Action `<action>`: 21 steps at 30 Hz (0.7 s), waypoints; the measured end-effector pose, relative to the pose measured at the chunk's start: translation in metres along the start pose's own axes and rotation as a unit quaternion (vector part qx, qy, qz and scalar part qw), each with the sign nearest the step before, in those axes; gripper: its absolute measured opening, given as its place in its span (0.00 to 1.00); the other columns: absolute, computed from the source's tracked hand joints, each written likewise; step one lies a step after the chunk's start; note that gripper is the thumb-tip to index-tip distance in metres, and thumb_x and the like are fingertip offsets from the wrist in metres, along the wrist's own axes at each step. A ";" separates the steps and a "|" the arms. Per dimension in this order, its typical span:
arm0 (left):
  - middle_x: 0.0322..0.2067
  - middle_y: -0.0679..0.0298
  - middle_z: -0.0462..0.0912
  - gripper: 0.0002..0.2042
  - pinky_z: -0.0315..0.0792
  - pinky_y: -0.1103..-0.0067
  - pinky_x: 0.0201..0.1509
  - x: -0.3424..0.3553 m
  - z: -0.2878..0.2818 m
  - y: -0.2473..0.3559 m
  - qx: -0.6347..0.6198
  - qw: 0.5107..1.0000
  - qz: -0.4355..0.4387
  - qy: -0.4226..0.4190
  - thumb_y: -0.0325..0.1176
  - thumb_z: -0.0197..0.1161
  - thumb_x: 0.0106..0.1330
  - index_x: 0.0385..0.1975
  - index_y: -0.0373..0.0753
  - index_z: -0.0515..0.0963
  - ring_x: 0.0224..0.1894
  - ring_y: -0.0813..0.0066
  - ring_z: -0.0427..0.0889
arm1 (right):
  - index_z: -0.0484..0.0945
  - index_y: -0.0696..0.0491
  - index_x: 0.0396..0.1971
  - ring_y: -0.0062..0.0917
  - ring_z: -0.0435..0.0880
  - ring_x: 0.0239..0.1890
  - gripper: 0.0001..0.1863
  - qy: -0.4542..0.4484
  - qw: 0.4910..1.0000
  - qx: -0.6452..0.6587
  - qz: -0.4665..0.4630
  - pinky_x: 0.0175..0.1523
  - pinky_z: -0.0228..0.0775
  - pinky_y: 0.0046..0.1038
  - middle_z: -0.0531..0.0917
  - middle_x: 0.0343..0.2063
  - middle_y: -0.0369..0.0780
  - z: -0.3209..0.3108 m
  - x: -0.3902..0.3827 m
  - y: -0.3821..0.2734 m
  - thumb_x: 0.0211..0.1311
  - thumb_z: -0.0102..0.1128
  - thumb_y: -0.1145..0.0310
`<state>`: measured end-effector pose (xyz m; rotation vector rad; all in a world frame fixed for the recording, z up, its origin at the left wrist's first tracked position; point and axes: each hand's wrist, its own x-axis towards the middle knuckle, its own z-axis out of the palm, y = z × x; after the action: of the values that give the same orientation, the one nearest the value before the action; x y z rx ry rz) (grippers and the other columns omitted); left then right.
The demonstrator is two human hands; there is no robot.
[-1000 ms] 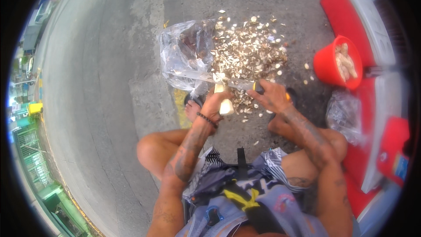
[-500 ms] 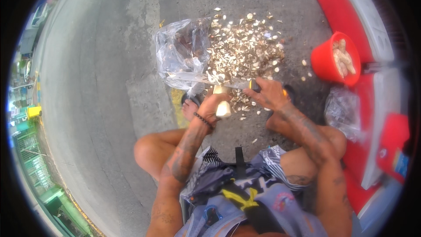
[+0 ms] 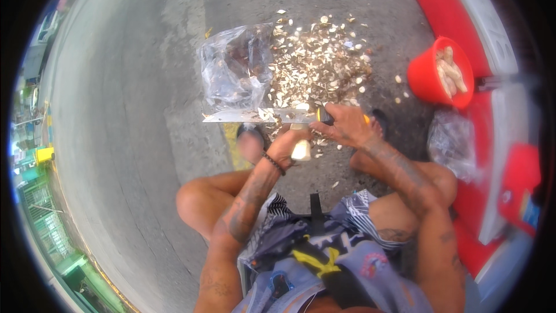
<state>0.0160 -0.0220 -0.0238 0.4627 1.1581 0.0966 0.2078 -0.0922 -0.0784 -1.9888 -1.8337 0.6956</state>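
My left hand [image 3: 285, 146] is closed around a pale peeled root [image 3: 301, 150], probably cassava, with its lower end showing below my fingers. In my right hand [image 3: 349, 126] is a long broad-bladed knife [image 3: 240, 116], gripped by its black and yellow handle. The blade points left and lies across the top end of the root, at or against it. Just beyond my hands, a heap of white and brown peelings [image 3: 318, 61] covers the pavement. A clear plastic bag [image 3: 236, 66] lies left of the heap, with something brown showing through it.
To the right stands a red bucket [image 3: 421, 72] holding several pale roots. Red boxes with white lids [image 3: 492, 29] line the right side, and another clear plastic bag [image 3: 452, 145] lies against them. My feet and bent knees flank the work area. Grey pavement [image 3: 127, 110] extends left.
The knife has come slightly nearer me and to the left, its blade now fully in sight. My left hand and the root have shifted a little right and toward me.
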 end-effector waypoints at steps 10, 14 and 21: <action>0.37 0.59 0.80 0.25 0.79 0.77 0.32 0.010 -0.011 -0.003 0.001 0.996 0.086 0.003 0.20 0.64 0.54 0.55 0.31 0.69 0.34 0.70 0.82 | 0.75 0.52 0.28 0.27 0.79 0.28 0.40 -0.036 0.967 0.054 0.248 0.37 0.71 0.37 0.79 0.23 0.39 -0.009 -0.007 0.045 0.62 0.42 0.24; 0.43 0.56 0.78 0.33 0.78 0.76 0.41 0.032 -0.023 -0.009 0.045 0.985 0.156 0.059 0.18 0.65 0.49 0.60 0.30 0.65 0.41 0.67 0.80 | 0.79 0.54 0.35 0.28 0.81 0.32 0.39 -0.036 0.948 0.108 0.298 0.42 0.73 0.38 0.81 0.27 0.40 -0.017 0.000 0.040 0.65 0.43 0.27; 0.46 0.54 0.80 0.31 0.76 0.76 0.48 0.049 -0.022 -0.012 0.186 0.936 0.251 0.160 0.21 0.66 0.50 0.58 0.29 0.68 0.46 0.68 0.81 | 0.79 0.56 0.35 0.32 0.82 0.36 0.43 -0.112 0.980 0.088 0.137 0.44 0.74 0.38 0.82 0.30 0.42 -0.019 0.013 -0.006 0.62 0.42 0.24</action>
<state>0.0139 -0.0107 -0.0777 1.1085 1.3592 0.4134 0.2146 -0.0774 -0.0608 -2.1353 -1.5596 1.1643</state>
